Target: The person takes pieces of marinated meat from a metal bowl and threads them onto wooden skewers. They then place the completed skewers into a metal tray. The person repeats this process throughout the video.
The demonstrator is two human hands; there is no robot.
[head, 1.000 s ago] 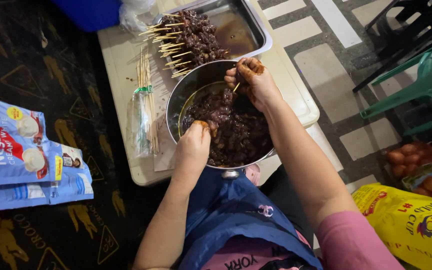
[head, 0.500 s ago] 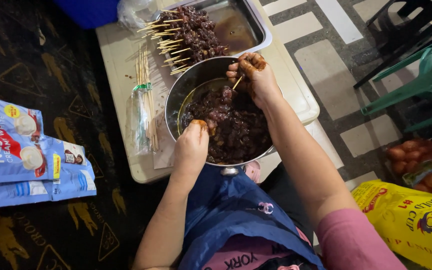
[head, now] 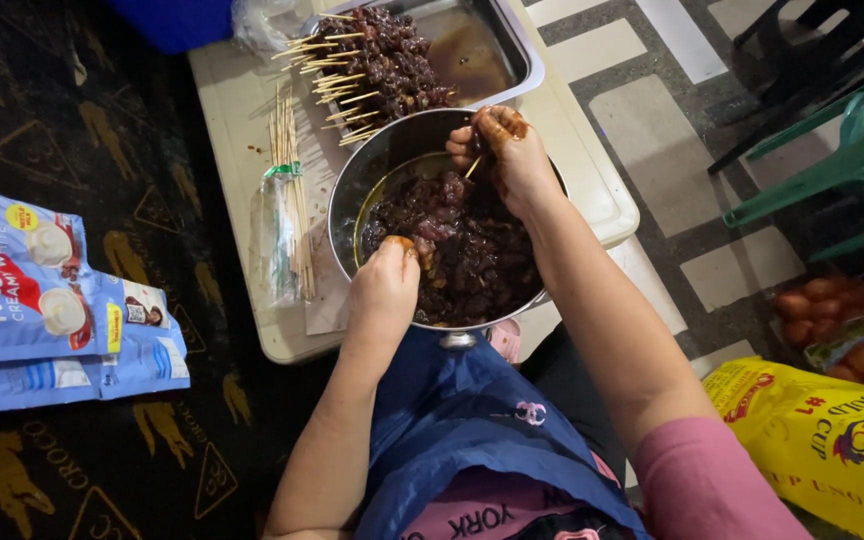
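Currently, the left hand (head: 384,290) is dipped over the near rim of the pot (head: 372,175), fingers pinched narrow on a piece of meat (head: 457,250) from the dark marinated heap that fills the pot's right half. The right hand (head: 507,150) sits at the far rim, fingers closed on a thin skewer (head: 472,167) w/ its tip angled down toward the meat; sauce coats the fingers. Judged: skewer is held low & slanted so a piece can be pushed on straight from the heap, and both hands stay over the pot so drips fall back in. Pot stands on a low cream table (head: 242,110), just in front of the person's blue apron (head: 462,420), within easy reach. Bare sticks (head: 292,190) lie in a clear sleeve left of the pot, on the left hand's side. The steel tray (head: 512,50) behind the pot, touching or nearly so, holds finished skewers (head: 377,55) stacked at its left end, brown liquid pooled at its right. Off the table: blue sachet packs (head: 42,290) at left, a yellow bag (head: 822,430) at lower right. Vs. the 0.5 s earlier frame: both hands in about the same spots, skewer at the same slant; no change seen in pot, tray or sticks.
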